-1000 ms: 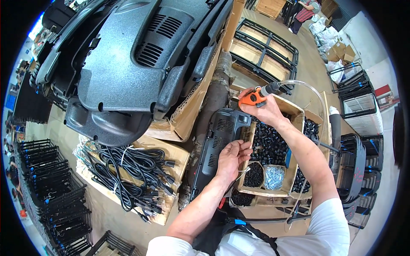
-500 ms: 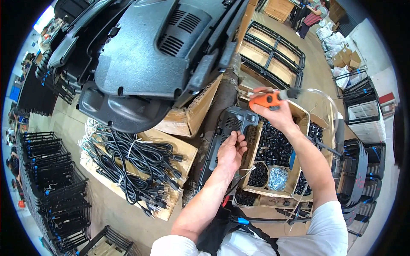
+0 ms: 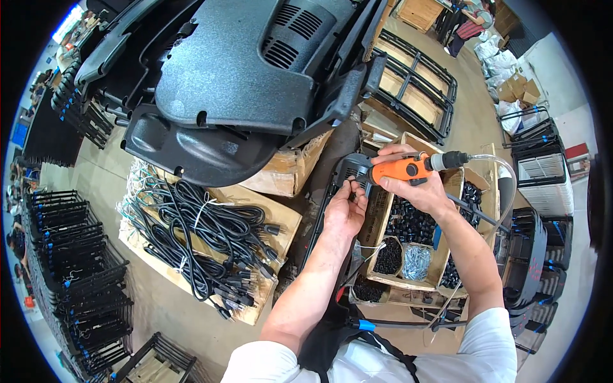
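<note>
My right hand (image 3: 418, 188) is wrapped round an orange pneumatic screwdriver (image 3: 401, 170). A clear hose runs from the driver's dark rear end, and its front end points left at a black vented plastic part (image 3: 353, 167). Close to that front end, my left hand (image 3: 345, 207) rests over the black part with thumb and fingers pinched together. What those fingertips hold, if anything, is too small to make out. My hands cover much of the part, and the screwdriver's tip is hard to see.
Large black plastic covers (image 3: 236, 83) are stacked at the upper left. Bundled black power cords (image 3: 211, 223) lie on cardboard below them. To the right, a divided wooden box (image 3: 377, 279) holds black parts and silver screws (image 3: 416, 263). Black frames (image 3: 80, 255) stand stacked at left.
My right hand has brought the screwdriver down and left, its front end now at the black part beside my left hand. My left hand has shifted slightly up along the part.
</note>
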A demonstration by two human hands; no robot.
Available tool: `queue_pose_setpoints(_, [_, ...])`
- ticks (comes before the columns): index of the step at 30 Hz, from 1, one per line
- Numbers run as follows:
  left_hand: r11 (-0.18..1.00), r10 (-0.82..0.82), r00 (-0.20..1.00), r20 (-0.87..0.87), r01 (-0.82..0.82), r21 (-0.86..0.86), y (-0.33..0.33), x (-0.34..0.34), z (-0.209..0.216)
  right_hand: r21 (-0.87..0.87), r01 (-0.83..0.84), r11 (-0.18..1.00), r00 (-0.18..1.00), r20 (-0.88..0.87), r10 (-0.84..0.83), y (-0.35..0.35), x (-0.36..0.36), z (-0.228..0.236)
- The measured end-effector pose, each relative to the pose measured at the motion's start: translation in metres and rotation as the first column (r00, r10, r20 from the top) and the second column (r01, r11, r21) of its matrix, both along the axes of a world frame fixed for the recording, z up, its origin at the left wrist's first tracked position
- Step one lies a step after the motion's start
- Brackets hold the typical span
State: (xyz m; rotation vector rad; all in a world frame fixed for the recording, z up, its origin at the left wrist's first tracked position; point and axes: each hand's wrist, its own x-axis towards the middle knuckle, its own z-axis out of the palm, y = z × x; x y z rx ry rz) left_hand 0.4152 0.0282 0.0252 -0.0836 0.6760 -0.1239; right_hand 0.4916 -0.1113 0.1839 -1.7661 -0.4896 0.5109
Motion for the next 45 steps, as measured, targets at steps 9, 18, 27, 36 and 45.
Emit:
queue_pose_setpoints(9, [0.997,0.009,0.994,0.105,-0.001,-0.071,0.006,0.004,-0.001,-0.068,0.033,0.997,0.998,0.063,-0.029,0.021,-0.005,-0.004])
queue_pose_setpoints(18, [0.990,-0.094,0.994,0.060,0.086,0.111,-0.010,-0.047,0.017,-0.117,0.060,0.991,0.985,0.169,-0.039,0.056,0.003,-0.044])
queue_pose_setpoints(27, [0.926,-0.345,0.936,-0.064,0.351,0.141,-0.007,-0.127,0.035,-0.168,0.036,0.985,0.968,0.251,0.007,0.067,0.005,-0.049])
queue_pose_setpoints(36, [0.898,-0.397,0.918,0.000,0.389,0.207,0.007,-0.180,0.029,-0.242,0.069,0.968,0.973,0.230,-0.012,0.069,0.001,-0.051])
queue_pose_setpoints(45, [0.838,-0.445,0.895,-0.011,0.421,0.346,0.034,-0.192,0.047,0.016,0.194,0.981,0.970,0.148,-0.194,0.076,0.002,-0.083])
